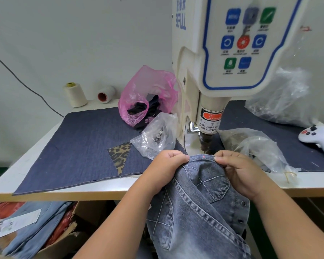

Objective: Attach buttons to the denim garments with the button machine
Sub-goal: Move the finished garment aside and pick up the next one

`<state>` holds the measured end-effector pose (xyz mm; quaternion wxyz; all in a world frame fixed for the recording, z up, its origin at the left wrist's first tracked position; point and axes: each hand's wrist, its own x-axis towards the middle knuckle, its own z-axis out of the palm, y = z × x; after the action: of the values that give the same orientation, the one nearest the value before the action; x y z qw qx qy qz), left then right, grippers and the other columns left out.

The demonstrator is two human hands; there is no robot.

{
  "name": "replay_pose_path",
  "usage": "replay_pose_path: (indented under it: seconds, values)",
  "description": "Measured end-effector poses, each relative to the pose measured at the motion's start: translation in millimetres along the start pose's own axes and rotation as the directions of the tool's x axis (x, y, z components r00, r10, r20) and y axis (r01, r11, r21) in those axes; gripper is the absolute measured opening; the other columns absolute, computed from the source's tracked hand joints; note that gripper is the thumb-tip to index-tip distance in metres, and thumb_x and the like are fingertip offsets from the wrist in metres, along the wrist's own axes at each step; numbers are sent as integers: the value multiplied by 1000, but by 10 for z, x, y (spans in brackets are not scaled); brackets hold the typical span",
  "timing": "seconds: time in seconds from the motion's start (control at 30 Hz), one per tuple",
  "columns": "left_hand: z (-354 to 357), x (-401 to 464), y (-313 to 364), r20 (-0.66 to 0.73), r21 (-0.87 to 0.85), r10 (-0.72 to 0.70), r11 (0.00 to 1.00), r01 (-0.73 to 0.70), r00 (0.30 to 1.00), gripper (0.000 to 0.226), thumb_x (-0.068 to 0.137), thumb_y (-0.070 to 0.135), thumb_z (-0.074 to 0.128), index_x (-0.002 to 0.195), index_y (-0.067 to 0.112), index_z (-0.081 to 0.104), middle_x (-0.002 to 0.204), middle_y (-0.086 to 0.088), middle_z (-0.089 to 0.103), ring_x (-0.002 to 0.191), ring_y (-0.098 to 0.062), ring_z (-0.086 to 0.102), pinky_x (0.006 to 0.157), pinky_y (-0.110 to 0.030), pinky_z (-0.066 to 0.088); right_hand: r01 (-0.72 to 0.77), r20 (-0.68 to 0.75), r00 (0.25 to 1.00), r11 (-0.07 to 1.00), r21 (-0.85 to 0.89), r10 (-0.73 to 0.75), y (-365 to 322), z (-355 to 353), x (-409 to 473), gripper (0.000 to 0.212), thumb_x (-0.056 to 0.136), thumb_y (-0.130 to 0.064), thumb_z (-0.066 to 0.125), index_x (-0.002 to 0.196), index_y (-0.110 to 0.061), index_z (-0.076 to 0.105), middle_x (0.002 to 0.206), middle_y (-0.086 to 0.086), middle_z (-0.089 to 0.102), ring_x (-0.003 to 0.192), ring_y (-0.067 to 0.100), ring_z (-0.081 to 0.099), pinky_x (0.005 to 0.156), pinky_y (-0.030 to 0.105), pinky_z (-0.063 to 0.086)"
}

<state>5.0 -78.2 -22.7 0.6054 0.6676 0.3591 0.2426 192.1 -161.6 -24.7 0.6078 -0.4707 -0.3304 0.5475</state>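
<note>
A grey washed denim garment [198, 202] with white stitching hangs from the table's front edge up to the button machine [209, 75]. My left hand [165, 169] grips its top edge on the left, fingers curled over the hem. My right hand [239, 171] pinches the same edge on the right. Between the hands the hem lies just below the machine's punch head [206, 144], and a red light dot [203, 156] shows on the cloth. Two metal snaps [240, 212] sit along the garment's right side.
A dark denim sheet [79, 146] with a leopard-print patch [120, 156] covers the white table [45, 189]. Clear bags [155, 135] of metal parts flank the machine, with a pink bag [148, 92] behind. Two thread cones [75, 94] stand at the back left, a white controller [318, 139] lies right. Folded jeans [32, 230] sit below.
</note>
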Motion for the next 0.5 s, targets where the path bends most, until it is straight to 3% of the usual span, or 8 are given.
replay_pose_path:
  seconds: [0.5]
  values:
    - [-1, -7, 11, -5, 21, -4, 1000, 4, 1000, 48, 76, 40, 58, 78, -7, 49, 73, -10, 46, 69, -22, 41, 71, -36, 32, -14, -3, 1000, 1000, -25, 14, -10, -7, -15, 9, 74, -7, 57, 68, -1, 61, 60, 8, 59, 53, 12, 58, 50, 20, 49]
